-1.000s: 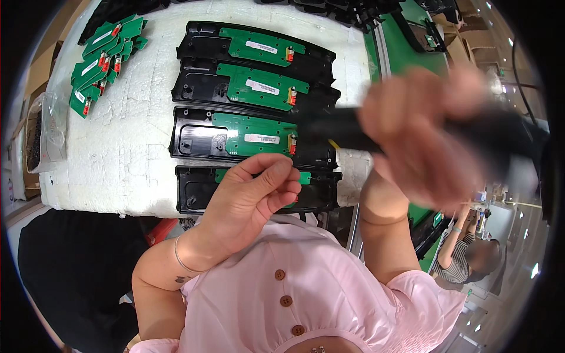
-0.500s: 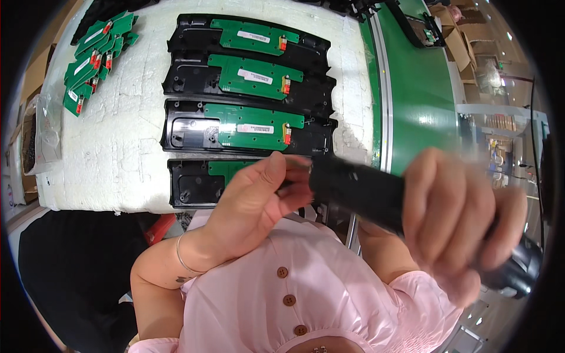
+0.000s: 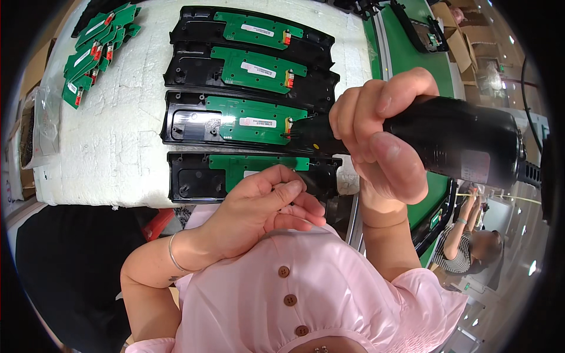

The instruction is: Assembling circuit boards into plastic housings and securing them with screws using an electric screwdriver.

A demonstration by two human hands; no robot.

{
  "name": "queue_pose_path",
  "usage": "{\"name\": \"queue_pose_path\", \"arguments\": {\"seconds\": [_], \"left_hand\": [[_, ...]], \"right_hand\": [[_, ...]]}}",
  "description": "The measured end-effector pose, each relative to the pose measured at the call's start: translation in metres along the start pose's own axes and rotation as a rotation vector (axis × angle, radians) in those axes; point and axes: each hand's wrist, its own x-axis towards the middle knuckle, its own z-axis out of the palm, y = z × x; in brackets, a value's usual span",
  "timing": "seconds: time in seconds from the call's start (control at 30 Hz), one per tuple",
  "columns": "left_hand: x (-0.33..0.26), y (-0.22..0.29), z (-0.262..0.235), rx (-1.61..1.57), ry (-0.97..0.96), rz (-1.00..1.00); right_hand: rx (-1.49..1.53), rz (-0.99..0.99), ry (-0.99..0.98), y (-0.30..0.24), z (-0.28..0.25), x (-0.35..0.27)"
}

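Swung up from beside the left hand (image 3: 259,206), the driver (image 3: 453,132), wrapped in the fingers of the right hand (image 3: 382,132), points over the third-from-top board (image 3: 235,120), whose connector (image 3: 289,126) a slip could scratch, while left thumb and forefinger press together, any contents hidden.

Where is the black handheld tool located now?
In the head view, the black handheld tool is right of centre in the right hand, its tip near the red connector on the third black panel from the top.
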Motion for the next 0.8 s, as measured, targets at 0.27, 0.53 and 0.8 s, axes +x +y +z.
{"name": "queue_pose_path", "arguments": {"seconds": [0.27,0.53,0.8], "left_hand": [[0.001,-0.001,-0.005,-0.002,0.096,0.1],[0.004,0.001,-0.005,-0.067,0.075,0.183],[0.007,0.0,-0.01,-0.183,0.051,0.233]], "right_hand": [[-0.178,-0.053,-0.173,0.003,0.0,-0.004],[-0.121,0.054,-0.129,0.002,-0.003,0.007],[0.425,-0.235,-0.613,-0.034,-0.021,0.015]]}}
